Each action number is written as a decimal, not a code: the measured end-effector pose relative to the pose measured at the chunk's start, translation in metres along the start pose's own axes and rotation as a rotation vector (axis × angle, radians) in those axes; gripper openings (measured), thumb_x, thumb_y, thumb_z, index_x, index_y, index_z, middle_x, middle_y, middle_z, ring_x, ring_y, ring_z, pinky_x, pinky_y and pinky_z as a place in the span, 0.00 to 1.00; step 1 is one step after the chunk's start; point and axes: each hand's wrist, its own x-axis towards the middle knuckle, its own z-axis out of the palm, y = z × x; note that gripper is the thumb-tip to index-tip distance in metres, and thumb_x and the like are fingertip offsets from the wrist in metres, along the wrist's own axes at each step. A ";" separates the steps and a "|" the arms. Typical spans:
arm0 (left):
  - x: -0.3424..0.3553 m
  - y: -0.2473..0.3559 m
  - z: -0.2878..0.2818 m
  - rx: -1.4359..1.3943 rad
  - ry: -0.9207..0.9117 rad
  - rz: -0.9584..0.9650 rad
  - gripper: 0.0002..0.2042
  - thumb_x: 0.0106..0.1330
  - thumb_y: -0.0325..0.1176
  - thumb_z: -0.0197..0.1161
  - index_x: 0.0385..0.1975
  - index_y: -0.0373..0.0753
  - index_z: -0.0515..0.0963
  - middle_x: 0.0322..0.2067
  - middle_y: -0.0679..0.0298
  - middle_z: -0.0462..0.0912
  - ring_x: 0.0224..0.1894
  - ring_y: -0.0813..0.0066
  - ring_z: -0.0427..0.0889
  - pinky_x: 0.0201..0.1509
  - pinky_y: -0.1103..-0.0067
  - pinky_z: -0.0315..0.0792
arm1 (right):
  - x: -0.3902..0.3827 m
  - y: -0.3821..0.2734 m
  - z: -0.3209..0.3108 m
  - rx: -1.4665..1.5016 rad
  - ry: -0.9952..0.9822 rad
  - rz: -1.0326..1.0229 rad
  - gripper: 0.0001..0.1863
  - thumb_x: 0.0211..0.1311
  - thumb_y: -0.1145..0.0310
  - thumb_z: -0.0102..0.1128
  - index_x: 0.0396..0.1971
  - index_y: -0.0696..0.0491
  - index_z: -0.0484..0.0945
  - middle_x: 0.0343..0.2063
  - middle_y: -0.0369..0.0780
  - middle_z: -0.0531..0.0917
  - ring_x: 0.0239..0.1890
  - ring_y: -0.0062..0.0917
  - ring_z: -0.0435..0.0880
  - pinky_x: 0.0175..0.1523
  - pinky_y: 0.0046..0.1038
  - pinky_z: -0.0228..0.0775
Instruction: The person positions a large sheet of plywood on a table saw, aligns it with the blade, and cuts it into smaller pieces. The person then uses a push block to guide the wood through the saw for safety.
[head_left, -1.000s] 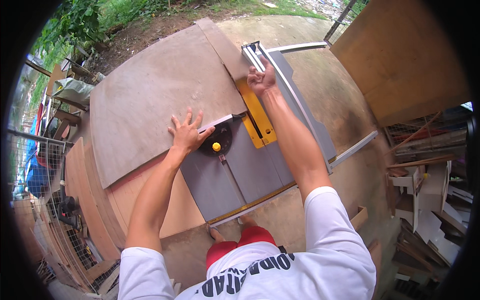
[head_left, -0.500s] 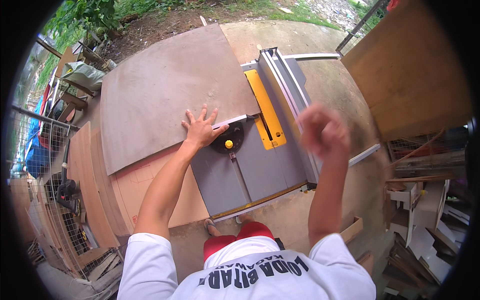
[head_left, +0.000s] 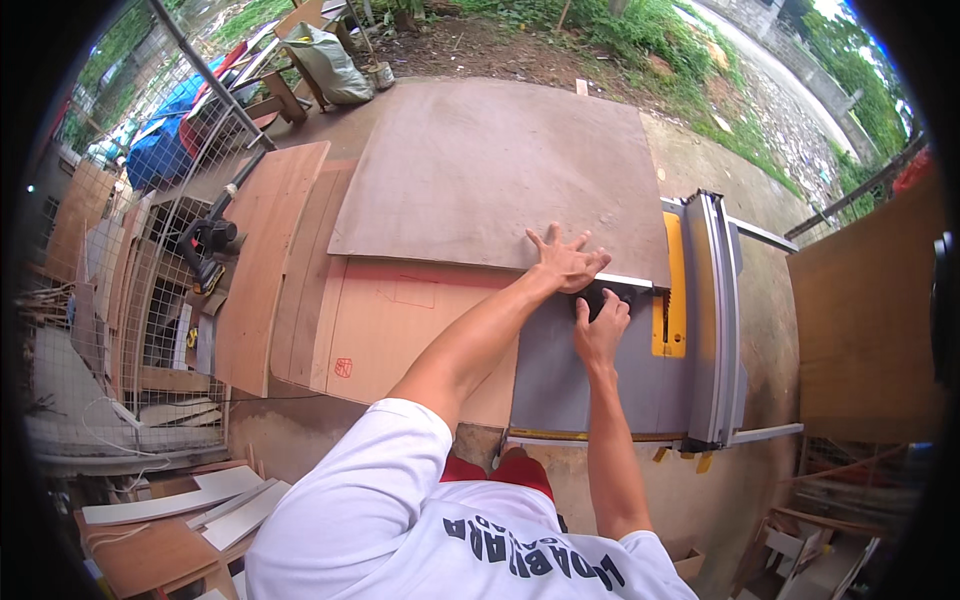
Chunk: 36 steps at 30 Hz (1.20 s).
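Observation:
A large brown plywood sheet (head_left: 500, 160) lies across the grey table saw (head_left: 560, 365), its near right edge against the metal fence of the miter gauge (head_left: 622, 283). My left hand (head_left: 566, 264) presses flat on the sheet's near edge, fingers spread. Just nearer to me, my right hand (head_left: 602, 332) rests on the miter gauge with thumb and fingers around its knob, which is hidden beneath. The toothed blade (head_left: 666, 305) shows in the slot of the yellow insert plate (head_left: 676, 250), right of the sheet's corner.
The rip fence (head_left: 712, 320) stands right of the insert. A board with red pencil marks (head_left: 400, 320) lies left of the saw. A cordless power tool (head_left: 207, 240) is by the wire mesh at left. Offcuts (head_left: 180, 520) lie at lower left; a big panel (head_left: 860, 340) leans at right.
My right hand has come from the air above the rip fence down to the miter gauge. My left hand stays on the sheet. The view has swung left, so the saw appears further right.

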 end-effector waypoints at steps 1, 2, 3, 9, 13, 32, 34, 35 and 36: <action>0.001 -0.010 0.003 -0.001 0.054 0.029 0.30 0.76 0.70 0.36 0.76 0.76 0.64 0.83 0.74 0.49 0.80 0.32 0.44 0.69 0.18 0.32 | -0.001 0.005 0.004 -0.057 0.004 -0.025 0.32 0.61 0.60 0.74 0.60 0.59 0.72 0.51 0.53 0.74 0.56 0.51 0.71 0.65 0.51 0.63; -0.003 -0.028 0.006 0.000 0.112 0.045 0.28 0.78 0.66 0.36 0.75 0.76 0.65 0.82 0.75 0.50 0.80 0.34 0.45 0.68 0.17 0.31 | -0.004 0.001 0.011 -0.105 0.001 -0.057 0.30 0.62 0.61 0.73 0.59 0.59 0.73 0.51 0.53 0.75 0.57 0.51 0.72 0.65 0.51 0.63; -0.011 -0.044 0.002 -0.001 0.172 0.063 0.25 0.80 0.63 0.36 0.74 0.77 0.65 0.82 0.76 0.50 0.80 0.36 0.46 0.68 0.16 0.31 | -0.006 -0.007 0.014 -0.114 -0.015 -0.028 0.30 0.61 0.62 0.73 0.59 0.58 0.73 0.51 0.52 0.75 0.57 0.51 0.72 0.65 0.51 0.63; -0.030 -0.059 -0.032 0.037 0.103 0.141 0.36 0.69 0.72 0.50 0.77 0.72 0.62 0.82 0.71 0.53 0.81 0.41 0.48 0.70 0.19 0.38 | -0.004 -0.055 -0.008 -0.376 0.200 -0.104 0.30 0.48 0.67 0.71 0.56 0.52 0.75 0.54 0.49 0.73 0.61 0.48 0.72 0.66 0.51 0.64; -0.019 -0.103 -0.012 0.280 0.176 0.157 0.43 0.62 0.47 0.74 0.78 0.49 0.61 0.78 0.45 0.57 0.78 0.30 0.53 0.73 0.33 0.57 | -0.016 -0.046 -0.005 -0.349 0.045 0.031 0.31 0.53 0.67 0.69 0.58 0.58 0.73 0.56 0.50 0.73 0.61 0.49 0.73 0.65 0.49 0.69; 0.008 -0.124 -0.137 0.345 0.591 0.356 0.13 0.66 0.19 0.52 0.45 0.36 0.80 0.36 0.41 0.88 0.42 0.43 0.89 0.49 0.55 0.83 | -0.021 0.029 -0.011 0.111 0.185 -0.012 0.13 0.58 0.77 0.71 0.42 0.55 0.80 0.40 0.44 0.84 0.45 0.47 0.80 0.52 0.45 0.75; 0.011 -0.119 -0.159 0.405 0.626 0.367 0.17 0.64 0.21 0.57 0.52 0.37 0.81 0.36 0.42 0.88 0.41 0.44 0.90 0.48 0.56 0.82 | -0.031 0.037 -0.019 0.122 0.203 -0.029 0.13 0.57 0.78 0.70 0.41 0.54 0.80 0.40 0.44 0.83 0.45 0.47 0.79 0.52 0.45 0.75; 0.005 -0.119 -0.165 0.391 0.594 0.282 0.19 0.62 0.21 0.59 0.54 0.37 0.81 0.39 0.43 0.88 0.45 0.45 0.89 0.52 0.56 0.81 | -0.043 0.032 -0.025 0.136 0.184 -0.006 0.12 0.57 0.78 0.69 0.40 0.54 0.79 0.40 0.44 0.82 0.45 0.47 0.79 0.52 0.45 0.75; 0.002 -0.118 -0.171 0.400 0.608 0.260 0.20 0.62 0.21 0.60 0.55 0.37 0.80 0.41 0.44 0.88 0.46 0.45 0.89 0.53 0.56 0.81 | -0.058 0.031 -0.034 0.139 0.161 -0.002 0.11 0.58 0.77 0.68 0.40 0.54 0.79 0.40 0.44 0.82 0.45 0.47 0.79 0.52 0.45 0.75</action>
